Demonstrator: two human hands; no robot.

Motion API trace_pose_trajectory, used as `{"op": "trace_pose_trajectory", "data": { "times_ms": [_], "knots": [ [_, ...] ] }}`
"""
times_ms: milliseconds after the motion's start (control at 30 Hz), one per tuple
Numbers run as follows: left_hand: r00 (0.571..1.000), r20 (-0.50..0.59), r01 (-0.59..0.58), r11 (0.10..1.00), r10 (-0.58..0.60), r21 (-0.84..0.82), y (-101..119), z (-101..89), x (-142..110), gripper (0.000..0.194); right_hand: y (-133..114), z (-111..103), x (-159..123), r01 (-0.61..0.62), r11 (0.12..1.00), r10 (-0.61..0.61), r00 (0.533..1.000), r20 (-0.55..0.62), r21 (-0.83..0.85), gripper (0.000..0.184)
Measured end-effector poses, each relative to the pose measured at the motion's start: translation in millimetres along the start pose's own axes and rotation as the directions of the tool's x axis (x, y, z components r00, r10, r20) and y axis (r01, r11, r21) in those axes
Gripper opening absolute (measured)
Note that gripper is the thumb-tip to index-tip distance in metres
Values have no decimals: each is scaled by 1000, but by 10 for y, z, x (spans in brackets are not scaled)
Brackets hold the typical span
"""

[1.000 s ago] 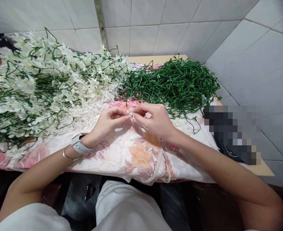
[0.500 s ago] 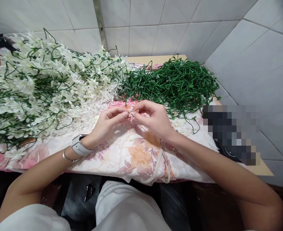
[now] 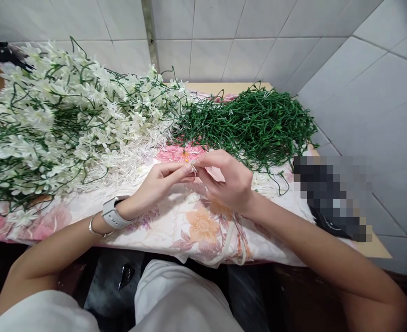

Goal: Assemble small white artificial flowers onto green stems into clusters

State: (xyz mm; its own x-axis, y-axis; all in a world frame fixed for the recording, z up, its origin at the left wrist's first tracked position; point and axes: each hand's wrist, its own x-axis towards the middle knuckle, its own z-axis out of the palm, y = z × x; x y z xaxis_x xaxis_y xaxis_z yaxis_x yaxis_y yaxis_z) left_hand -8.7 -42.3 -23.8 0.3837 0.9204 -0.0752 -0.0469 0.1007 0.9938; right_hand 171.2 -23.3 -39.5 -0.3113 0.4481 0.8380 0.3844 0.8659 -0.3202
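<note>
My left hand is closed in a pinch, thumb against index finger. Between its tips sits a small white flower piece with thin white strands, partly covered by the fingers. My right hand meets it there, its thumb and index finger pinched at the same piece. Just behind the hands lies the pile of green plastic stems. To the left is a heap of white artificial flowers on green stems, with loose thin white strands along its front edge.
A floral cloth covers the table, with a cord hanging at its front edge. A dark, blurred-out object lies at the right on the tan board. White tiled walls close off the back and right.
My right hand has turned, its fingers now more curled and shifted slightly right. The white piece shows less between the fingertips. The left hand keeps its pinch.
</note>
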Motion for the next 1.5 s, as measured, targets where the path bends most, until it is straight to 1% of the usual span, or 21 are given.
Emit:
{"op": "trace_pose_trajectory", "data": {
  "times_ms": [133, 233, 300, 367, 467, 567, 633, 700, 767, 833, 867, 900, 967, 1033, 1100, 1167, 1267, 1333, 1367, 1433, 1500],
  "knots": [
    [995, -40, -84, 992, 88, 93, -12, -29, 15, 27, 17, 24, -32, 93, 994, -96, 993, 64, 50, 30],
    [991, -56, -114, 988, 120, 102, -9, -54, 46, 23, -35, 23, -9, 100, 993, -105, 992, 73, 60, 28],
    [991, -59, -113, 986, 121, 125, 2, -61, 62, 20, -62, 9, 23, 22, 998, -24, 999, 26, 65, 24],
    [991, -54, -112, 972, 126, 208, 11, -64, 72, 20, -60, -17, 64, -115, 991, 113, 993, 30, 64, 17],
    [987, -25, -139, 909, 161, 392, 5, -70, 74, 22, -15, -52, 118, -309, 947, 286, 935, 208, 87, 6],
    [983, 21, -163, 818, 181, 551, -15, -88, 67, 23, 14, -50, 137, -412, 901, 346, 873, 344, 139, 10],
    [983, 42, -165, 772, 177, 614, -24, -102, 63, 25, 14, -34, 134, -455, 879, 382, 851, 360, 143, 11],
    [984, 46, -162, 753, 173, 638, -25, -114, 61, 29, 30, -29, 137, -475, 870, 401, 838, 370, 132, 10],
    [985, 23, -146, 757, 171, 637, -24, -119, 65, 33, 104, -52, 149, -430, 901, 386, 856, 344, 60, 10],
    [989, -19, -106, 801, 144, 589, -28, -116, 75, 34, 256, -98, 160, -337, 933, 358, 898, 255, -124, 10],
    [992, -41, -77, 836, 118, 543, -34, -111, 82, 34, 354, -122, 161, -305, 916, 357, 916, 183, -260, 10],
    [995, -57, -46, 874, 84, 484, -41, -105, 90, 33, 457, -142, 157, -301, 883, 372, 917, 145, -359, 8],
    [998, -67, 15, 938, 9, 346, -58, -94, 106, 31, 638, -161, 137, -289, 840, 391, 909, 143, -458, 7],
    [997, -57, 59, 970, -47, 235, -78, -91, 119, 31, 731, -162, 121, -264, 831, 392, 902, 179, -489, 7],
    [996, -52, 77, 980, -68, 184, -95, -100, 125, 31, 716, -171, 134, -265, 838, 379, 912, 158, -478, 11],
    [997, -60, 66, 979, -56, 190, -105, -116, 123, 32, 628, -216, 183, -303, 845, 370, 926, 74, -440, 14],
    [998, -61, 36, 972, -22, 231, -103, -131, 115, 33, 484, -345, 292, -366, 854, 379, 925, -39, -370, 17],
    [998, -58, 25, 965, -10, 259, -93, -129, 112, 33, 420, -428, 356, -383, 865, 388, 920, -51, -323, 19],
    [999, -54, 21, 961, -6, 276, -86, -126, 112, 33, 394, -454, 379, -388, 875, 401, 916, -17, -291, 19],
    [999, -35, 5, 948, 7, 319, -70, -121, 111, 32, 339, -464, 403, -405, 891, 436, 890, 137, -204, 16],
    [1000, -4, -25, 921, 29, 388, -52, -118, 108, 32, 273, -422, 400, -443, 891, 449, 830, 331, -99, 14]
  ]
}}
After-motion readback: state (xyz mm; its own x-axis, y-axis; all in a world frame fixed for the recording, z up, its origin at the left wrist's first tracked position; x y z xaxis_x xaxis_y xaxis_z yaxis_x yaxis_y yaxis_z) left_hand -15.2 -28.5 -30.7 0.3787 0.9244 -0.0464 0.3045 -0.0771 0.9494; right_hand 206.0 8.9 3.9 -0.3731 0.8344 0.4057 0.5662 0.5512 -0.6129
